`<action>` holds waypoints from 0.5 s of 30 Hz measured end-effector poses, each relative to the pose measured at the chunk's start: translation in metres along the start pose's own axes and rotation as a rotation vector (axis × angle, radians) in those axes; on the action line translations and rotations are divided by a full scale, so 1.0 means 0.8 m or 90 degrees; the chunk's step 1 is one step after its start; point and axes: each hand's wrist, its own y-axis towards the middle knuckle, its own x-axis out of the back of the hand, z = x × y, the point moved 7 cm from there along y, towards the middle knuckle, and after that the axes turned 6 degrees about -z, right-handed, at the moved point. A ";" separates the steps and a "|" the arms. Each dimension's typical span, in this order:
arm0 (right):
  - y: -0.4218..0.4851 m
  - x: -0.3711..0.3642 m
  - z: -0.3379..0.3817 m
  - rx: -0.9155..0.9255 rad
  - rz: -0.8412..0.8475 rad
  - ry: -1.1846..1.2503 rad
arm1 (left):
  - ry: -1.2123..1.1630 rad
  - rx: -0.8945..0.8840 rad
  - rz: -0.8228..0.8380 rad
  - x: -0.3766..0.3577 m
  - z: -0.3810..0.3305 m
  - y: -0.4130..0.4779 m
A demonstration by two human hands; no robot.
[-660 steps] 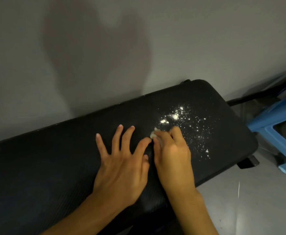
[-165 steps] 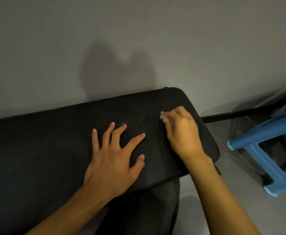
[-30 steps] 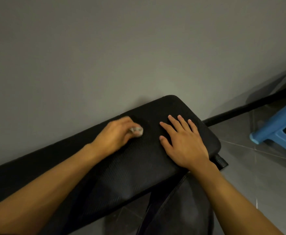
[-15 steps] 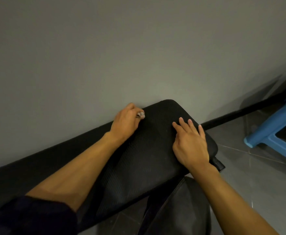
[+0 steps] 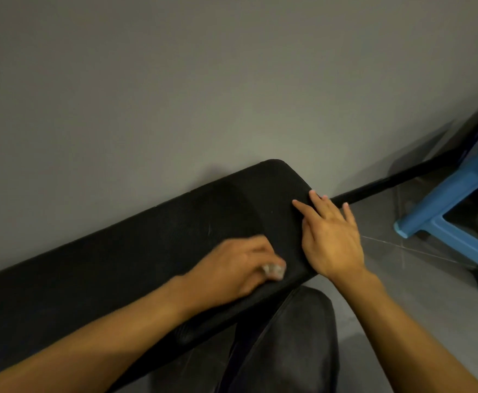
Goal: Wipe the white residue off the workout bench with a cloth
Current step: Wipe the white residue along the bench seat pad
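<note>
Your left hand (image 5: 232, 269) curls round one crumpled whitish cloth (image 5: 273, 270) at the near edge of one black, ribbed bench (image 5: 147, 251); your right hand (image 5: 332, 242) lies flat on its rounded end.

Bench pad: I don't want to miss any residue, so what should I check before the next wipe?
1. Cloth gripped: ok. The left hand holds the wadded cloth.
2. Cloth touching the bench: cannot tell. It is at the near edge, but the picture is blurred there.
3. Bench steadied: ok. The right hand lies flat on its end.
4. Residue gone: not ok. A faint pale streak shows mid-pad.
5. Stool out of the way: ok. It stands apart on the floor.
</note>
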 end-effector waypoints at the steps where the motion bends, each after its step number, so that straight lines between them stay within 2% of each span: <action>1: 0.000 -0.002 -0.001 -0.005 0.009 0.005 | 0.014 -0.024 0.031 -0.005 -0.005 -0.008; 2: 0.000 -0.003 -0.002 -0.004 0.014 0.010 | 0.043 -0.003 0.016 0.002 0.005 -0.004; 5: 0.001 -0.002 -0.001 0.006 0.019 -0.002 | 0.124 0.176 -0.142 0.042 0.072 0.020; 7: 0.000 -0.003 0.001 0.006 0.030 -0.011 | 0.081 0.130 -0.143 0.031 0.060 0.023; 9: -0.001 -0.004 0.002 0.008 0.040 -0.018 | 0.004 0.014 -0.031 0.006 0.010 0.007; 11: -0.001 -0.003 0.002 0.010 0.043 -0.025 | 0.031 -0.041 0.044 -0.004 -0.009 -0.007; 13: -0.001 -0.004 0.002 0.009 0.045 -0.028 | 0.111 -0.013 -0.025 0.009 0.023 0.016; 15: -0.001 -0.005 0.002 0.009 0.049 -0.027 | 0.197 0.132 -0.131 0.032 0.074 0.054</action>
